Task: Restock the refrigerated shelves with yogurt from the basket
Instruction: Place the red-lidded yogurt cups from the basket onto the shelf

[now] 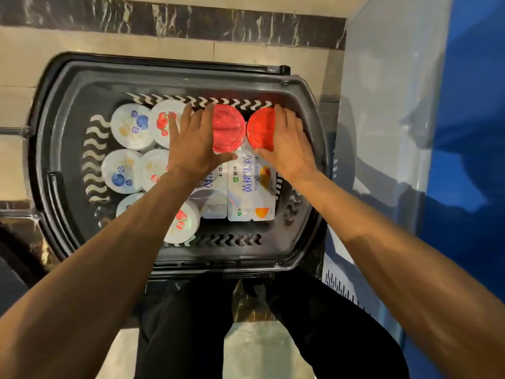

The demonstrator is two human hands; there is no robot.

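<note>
- Yogurt: two red-lid cups, left red-lid cup [228, 127] & right red-lid cup [259, 129], sit at the far side of the basket [175, 258], side by side, rims abt touching, just beside the far wall.
- Both stand upright, lids facing up twd the camera, so the long axis is vertical. Judged way out is straight up, no tilt needed.
- Left hand [195, 149] lies on the left flank of the left red-lid cup. Thumb is round the cup's near edge, fingers fairly straight & spread, partly over a white cup. Can't tell if it's clamped yet.
- Right hand [288, 149] wraps the right red-lid cup, fingers curled over its right side, thumb on the near edge. Looks like a real grasp.
- Each hand is nearer its own cup, arms uncrossed, so a two-at-once lift seems likely.
- Tight spot: the right hand's fingers are squeezed btwn cup & basket's right wall.
- Also in the basket: white cups w/ fruit print [131, 127] on the left, and flat packs [251, 187] lying near-to-far just below the red lids.
- Surface: basket sits on a tiled floor [82, 39] w/ a dark marble strip.
- Room: glass panel [382, 119] stands right of the basket, blue beyond it. Prob the fridge, but shelves not in view.
</note>
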